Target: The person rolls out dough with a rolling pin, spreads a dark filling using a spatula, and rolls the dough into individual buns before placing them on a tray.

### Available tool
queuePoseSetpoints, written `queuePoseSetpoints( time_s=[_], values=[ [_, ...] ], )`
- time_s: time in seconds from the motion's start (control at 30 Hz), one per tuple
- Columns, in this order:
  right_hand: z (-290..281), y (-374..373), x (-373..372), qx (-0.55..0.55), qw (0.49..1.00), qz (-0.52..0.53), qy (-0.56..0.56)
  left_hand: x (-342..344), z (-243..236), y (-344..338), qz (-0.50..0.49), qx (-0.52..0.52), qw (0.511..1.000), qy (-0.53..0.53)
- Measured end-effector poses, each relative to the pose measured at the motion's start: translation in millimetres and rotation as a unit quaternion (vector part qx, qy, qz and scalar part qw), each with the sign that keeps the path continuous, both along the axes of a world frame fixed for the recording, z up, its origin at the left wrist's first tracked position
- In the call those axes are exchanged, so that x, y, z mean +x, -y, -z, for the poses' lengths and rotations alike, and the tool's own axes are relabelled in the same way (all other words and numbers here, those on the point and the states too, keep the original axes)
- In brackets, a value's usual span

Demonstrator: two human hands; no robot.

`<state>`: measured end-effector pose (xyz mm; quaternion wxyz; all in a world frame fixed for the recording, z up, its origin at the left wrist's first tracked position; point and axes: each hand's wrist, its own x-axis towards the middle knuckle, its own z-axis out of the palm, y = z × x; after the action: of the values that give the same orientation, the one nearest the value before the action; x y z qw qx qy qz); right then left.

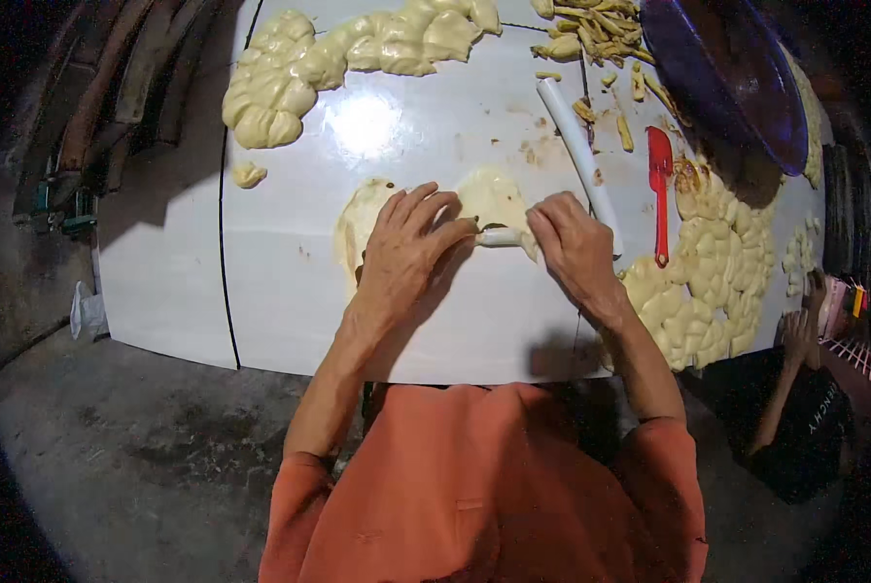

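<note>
A thin, pale sheet of dough (494, 194) lies on the white table before me, its near edge folded into a small roll with a dark bit showing inside. My right hand (576, 243) has its fingers curled and pinches the right end of that roll. Over the left part of the sheet rests my left hand (408, 243), fingers stretched and slightly bent, its thumb reaching to the roll's left end. What lies under the left palm is hidden. Beyond my right hand a white rolling pin (581, 160) lies slantwise.
Oily dough lumps (270, 87) cover the far left; more dough pieces (708, 282) spread at right. A red spatula (660, 185) lies near a dark blue basin (737, 78) and yellowish strips (601, 29). Another person's hand (800, 335) rests at the right table edge.
</note>
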<state>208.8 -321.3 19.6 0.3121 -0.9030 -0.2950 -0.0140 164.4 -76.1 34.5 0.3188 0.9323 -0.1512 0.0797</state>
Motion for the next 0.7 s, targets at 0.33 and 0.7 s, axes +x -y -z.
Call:
queuePoseSetpoints(
  time_s=[0.33, 0.7],
  values=[
    [-2, 1, 6, -0.067, 0.996, -0.055, 0.018, 2, 4, 1, -0.003, 0.012, 1.0, 0.007],
    [-8, 0, 13, 0.01, 0.992, -0.057, 0.112, 3, -1, 5, -0.034, -0.02, 0.998, 0.048]
  ],
)
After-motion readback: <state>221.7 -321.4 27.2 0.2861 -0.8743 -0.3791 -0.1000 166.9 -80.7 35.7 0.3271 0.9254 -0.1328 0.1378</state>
